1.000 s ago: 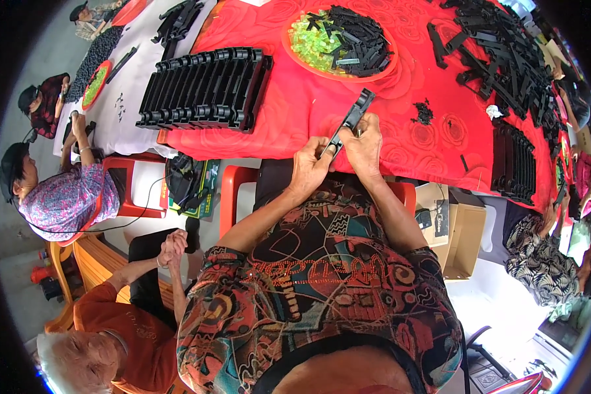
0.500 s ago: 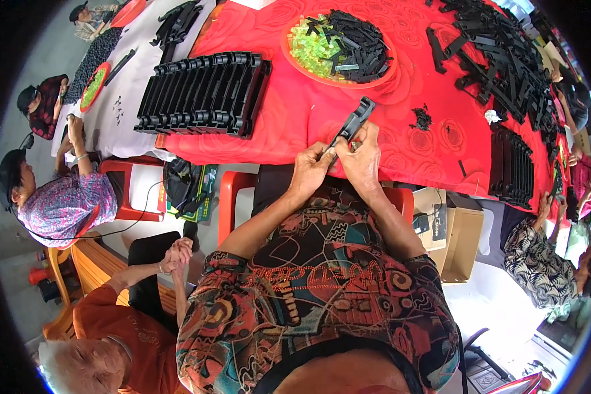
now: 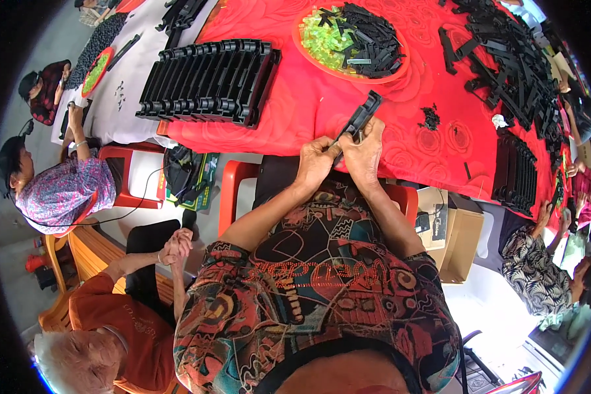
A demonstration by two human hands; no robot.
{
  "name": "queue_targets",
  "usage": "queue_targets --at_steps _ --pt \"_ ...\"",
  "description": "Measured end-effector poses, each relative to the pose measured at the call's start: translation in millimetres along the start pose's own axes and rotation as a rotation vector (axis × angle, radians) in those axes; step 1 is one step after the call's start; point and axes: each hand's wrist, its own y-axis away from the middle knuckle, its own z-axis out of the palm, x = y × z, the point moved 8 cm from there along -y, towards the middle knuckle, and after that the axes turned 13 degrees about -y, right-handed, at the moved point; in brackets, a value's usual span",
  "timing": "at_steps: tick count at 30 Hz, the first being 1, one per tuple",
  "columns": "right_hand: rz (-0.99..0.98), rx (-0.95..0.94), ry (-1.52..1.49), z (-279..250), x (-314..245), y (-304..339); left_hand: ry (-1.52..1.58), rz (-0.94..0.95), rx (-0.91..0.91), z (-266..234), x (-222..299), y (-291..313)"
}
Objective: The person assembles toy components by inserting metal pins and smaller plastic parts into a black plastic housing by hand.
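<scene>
A long black plastic part (image 3: 360, 114) is held tilted above the near edge of the red-covered table, its far end pointing up and right. My left hand (image 3: 317, 159) grips its lower end, fingers closed round it. My right hand (image 3: 364, 148) pinches the same part a little higher, thumb against it. Whether a smaller piece sits between the fingers is hidden. Beyond the hands stands an orange-red round tray (image 3: 300, 47) with yellow-green translucent pieces (image 3: 323, 39) and small black strips (image 3: 373, 44).
Stacked black parts (image 3: 207, 82) lie in a row at left. A heap of loose black parts (image 3: 505, 65) covers the right, with another stack (image 3: 515, 172) below. Tiny black bits (image 3: 430, 118) lie on the red cloth (image 3: 407, 157). A person in orange (image 3: 121, 328) sits close on my left.
The view has shifted slightly, so the table things sit a little farther right. Both hands stay closed on the black part, with little change in their hold.
</scene>
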Motion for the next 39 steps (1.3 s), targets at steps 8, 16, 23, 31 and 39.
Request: queue_targets --at_steps 8,16,23,31,39 --pt "-0.073 -0.027 -0.012 -4.9 7.7 -2.6 -0.092 0.015 -0.007 4.8 1.0 2.9" --pt "-0.052 -0.035 0.112 -3.0 -4.2 1.7 -0.022 -0.010 -0.050 9.7 -11.3 -2.1" --pt "-0.038 -0.048 0.004 -2.6 -7.5 1.7 0.049 0.209 0.007 10.0 13.3 -1.0" --pt "-0.408 -0.074 0.338 -16.6 -59.0 12.3 0.023 0.018 -0.083 0.4 -3.9 -6.4" --pt "-0.156 -0.384 0.422 2.5 -39.7 9.0 -0.131 0.067 -0.025 -2.8 -8.4 6.9"
